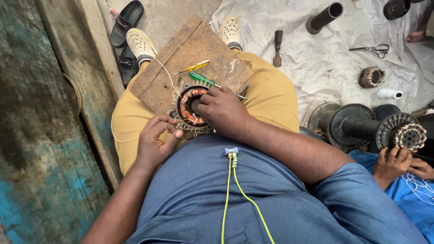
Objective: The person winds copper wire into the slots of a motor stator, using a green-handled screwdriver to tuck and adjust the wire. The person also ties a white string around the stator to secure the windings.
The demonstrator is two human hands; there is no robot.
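On the lap, across tan trousers, a worn, scratched wooden board [190, 58] is laid, and at its near edge a round motor stator [192, 107] is seated — a ring of ribbed grey metal wound with glossy copper-orange coils. Furthest left, the left hand [156, 140] is curled at the stator's lower-left rim, thumb and fingertips pinched on a thin strand of pale thread [166, 74], which is trailed up over the board. The right hand [221, 110] is closed over the stator's right side, fingers pressed onto the coils; what lies under them cannot be told. Two screwdrivers are counted on the board, one yellow-handled [195, 67], one green-handled [202, 79]. Further right, on crinkled white sheeting [316, 58], a wooden-handled tool [277, 47], scissors [371, 49] and another person's hands on a second wound core [409, 135] are seen.
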